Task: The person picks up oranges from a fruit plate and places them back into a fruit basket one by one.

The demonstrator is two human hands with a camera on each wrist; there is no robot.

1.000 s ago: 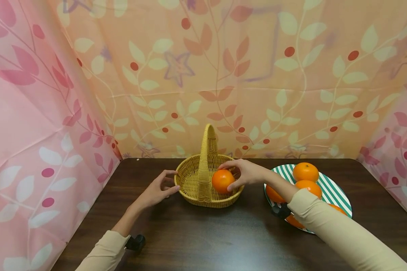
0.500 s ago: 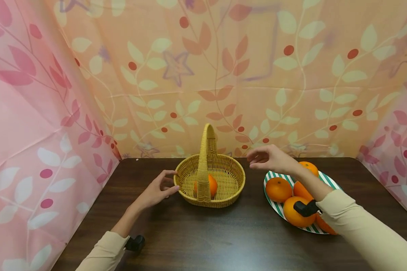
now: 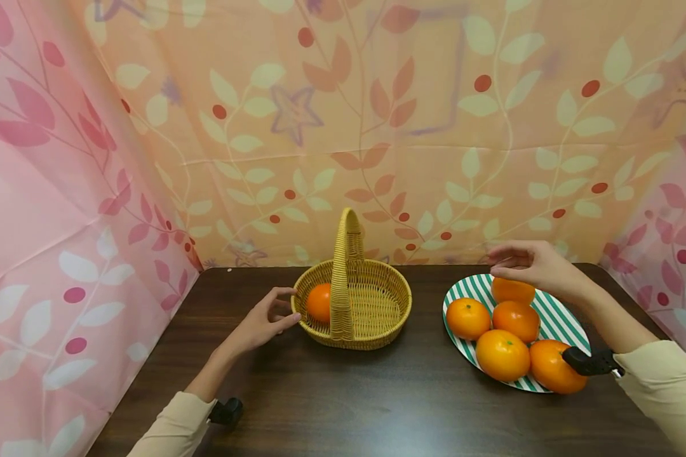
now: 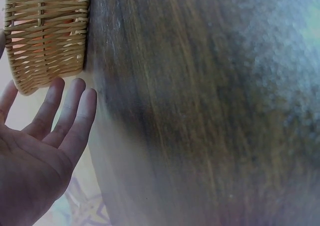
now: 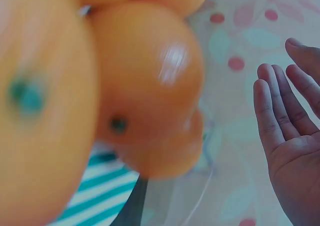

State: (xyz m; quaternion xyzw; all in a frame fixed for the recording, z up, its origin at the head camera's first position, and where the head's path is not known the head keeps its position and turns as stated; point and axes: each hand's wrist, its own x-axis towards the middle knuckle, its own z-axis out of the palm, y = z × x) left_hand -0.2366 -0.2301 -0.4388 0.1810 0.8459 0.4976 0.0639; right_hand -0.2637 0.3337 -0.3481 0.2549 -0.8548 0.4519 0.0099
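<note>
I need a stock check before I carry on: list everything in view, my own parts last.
Yellow oval wicker basket with arched handle: one, yellow, middle of the table
Glossy round fruit in the basket: one, orange, left of the handle
Glossy round fruits on the plate: five, orange, grouped together
Striped plate: one, green and white, right of the basket
Wood-grain table: one, dark brown, under everything
Leaf-patterned cloth: pale orange behind, pink at both sides
Black wrist devices: two, one per wrist
Sleeves: two, cream, on the forearms
Left hand: one, at the basket's left rim
Right hand: one, over the farthest plate fruit, contact unclear
</note>
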